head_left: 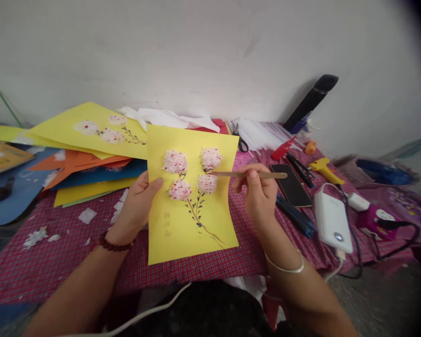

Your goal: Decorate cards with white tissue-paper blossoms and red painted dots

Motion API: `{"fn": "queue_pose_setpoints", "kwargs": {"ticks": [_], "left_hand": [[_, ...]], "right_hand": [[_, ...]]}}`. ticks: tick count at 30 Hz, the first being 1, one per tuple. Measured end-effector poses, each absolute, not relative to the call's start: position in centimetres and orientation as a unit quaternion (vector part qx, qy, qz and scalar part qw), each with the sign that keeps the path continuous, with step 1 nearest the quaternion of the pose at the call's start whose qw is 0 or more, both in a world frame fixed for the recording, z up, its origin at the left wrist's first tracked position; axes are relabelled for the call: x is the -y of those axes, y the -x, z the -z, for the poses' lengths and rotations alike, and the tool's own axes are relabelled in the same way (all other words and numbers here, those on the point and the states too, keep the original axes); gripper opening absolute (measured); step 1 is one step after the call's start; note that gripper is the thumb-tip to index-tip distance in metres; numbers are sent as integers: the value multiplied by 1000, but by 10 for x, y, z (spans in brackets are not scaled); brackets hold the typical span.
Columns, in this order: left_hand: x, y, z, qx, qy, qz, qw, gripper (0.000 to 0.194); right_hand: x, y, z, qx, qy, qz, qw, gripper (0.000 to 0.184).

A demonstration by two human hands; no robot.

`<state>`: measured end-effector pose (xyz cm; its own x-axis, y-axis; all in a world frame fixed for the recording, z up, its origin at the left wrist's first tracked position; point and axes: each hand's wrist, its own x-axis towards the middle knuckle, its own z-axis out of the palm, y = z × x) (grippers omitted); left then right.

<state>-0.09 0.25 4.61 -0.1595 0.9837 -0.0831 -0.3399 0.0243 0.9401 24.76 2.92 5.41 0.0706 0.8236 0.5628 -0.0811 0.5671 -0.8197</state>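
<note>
My left hand grips the left edge of a yellow sheet of paper, its thumb on the front face. Several fluffy pink-white flower heads with red flecks are on the sheet, above a painted branch with dark leaves and a column of handwritten characters. In my right hand a thin wooden stick is pinched between thumb and fingers. The stick's far end reaches the gap between the two right-hand flower heads; whether it touches the paper I cannot tell. The sheet is held up, tilted toward me, above the checked tablecloth.
Another yellow flower sheet lies at the back left over coloured papers. Black-handled scissors lie behind my sheet. At right are a phone, a yellow glue gun, a white power bank and a purple box.
</note>
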Motion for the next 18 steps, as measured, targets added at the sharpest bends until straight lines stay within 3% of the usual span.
{"fn": "queue_pose_setpoints", "kwargs": {"ticks": [8,15,18], "left_hand": [[-1,-2,-50,-461,-346,-605,549,34],[-6,1,-48,-463,-315,-616,554,26],[-11,6,-44,-470,-297,-615,559,29]], "right_hand": [[-24,-245,-53,637,317,-318,627,19],[-46,-273,-63,521,332,-279,735,22],[-70,-303,-57,518,399,-232,720,24]]}}
